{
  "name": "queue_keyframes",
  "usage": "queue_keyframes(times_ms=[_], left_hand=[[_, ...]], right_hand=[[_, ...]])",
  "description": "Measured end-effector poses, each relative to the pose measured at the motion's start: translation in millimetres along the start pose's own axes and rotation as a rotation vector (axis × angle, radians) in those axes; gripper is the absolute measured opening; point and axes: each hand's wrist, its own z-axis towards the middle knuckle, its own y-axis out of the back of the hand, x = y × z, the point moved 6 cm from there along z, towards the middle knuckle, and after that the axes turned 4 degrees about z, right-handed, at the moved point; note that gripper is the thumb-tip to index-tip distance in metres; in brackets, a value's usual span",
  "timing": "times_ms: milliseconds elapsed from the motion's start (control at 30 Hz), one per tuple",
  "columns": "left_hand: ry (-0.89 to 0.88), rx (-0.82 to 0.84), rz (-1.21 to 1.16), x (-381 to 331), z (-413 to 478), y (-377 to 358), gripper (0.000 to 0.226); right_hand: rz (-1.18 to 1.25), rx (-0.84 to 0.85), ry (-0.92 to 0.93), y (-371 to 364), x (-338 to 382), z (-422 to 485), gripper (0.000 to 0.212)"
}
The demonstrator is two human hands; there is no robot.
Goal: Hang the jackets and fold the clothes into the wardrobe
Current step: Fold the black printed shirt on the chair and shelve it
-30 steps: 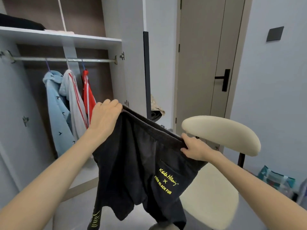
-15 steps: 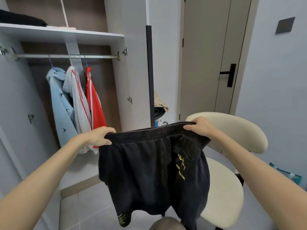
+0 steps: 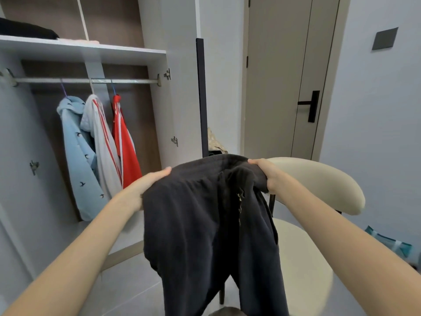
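Observation:
I hold a pair of black shorts [image 3: 205, 224] up by the waistband in front of me. My left hand [image 3: 145, 185] grips its left end and my right hand [image 3: 264, 172] grips its right end, where the cloth bunches. The legs hang down over the cream chair [image 3: 319, 185]. In the open wardrobe, a light blue jacket [image 3: 77, 156], a white jacket with red stripes [image 3: 102, 151] and a red jacket [image 3: 125, 151] hang from the rail [image 3: 86, 80].
A white shelf [image 3: 91, 51] above the rail carries folded dark clothes [image 3: 25, 30]. The wardrobe door edge [image 3: 201, 99] stands ahead. A closed beige room door [image 3: 284, 76] is behind the chair. A teal bag [image 3: 389, 242] lies at the right.
My hands have come closer together and lower, so the shorts fold in on themselves and the yellow print is mostly hidden. The view has tilted slightly down.

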Motion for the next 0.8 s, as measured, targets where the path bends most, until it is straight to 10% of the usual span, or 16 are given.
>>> queue_keyframes(times_ms=[100, 267, 567, 800], left_hand=[[-0.282, 0.306, -0.251, -21, -2, -5, 0.049], [-0.094, -0.247, 0.046, -23, -10, -17, 0.026], [-0.113, -0.028, 0.251, -26, -14, -77, 0.026], [-0.017, -0.006, -0.024, -12, -16, -81, 0.01]], right_hand=[[-0.064, -0.037, 0.057, 3, 9, -4, 0.014], [-0.284, -0.013, 0.187, -23, 4, -7, 0.02], [-0.752, 0.109, 0.523, -76, 4, -29, 0.043], [-0.252, 0.37, 0.164, -75, -26, -38, 0.029]])
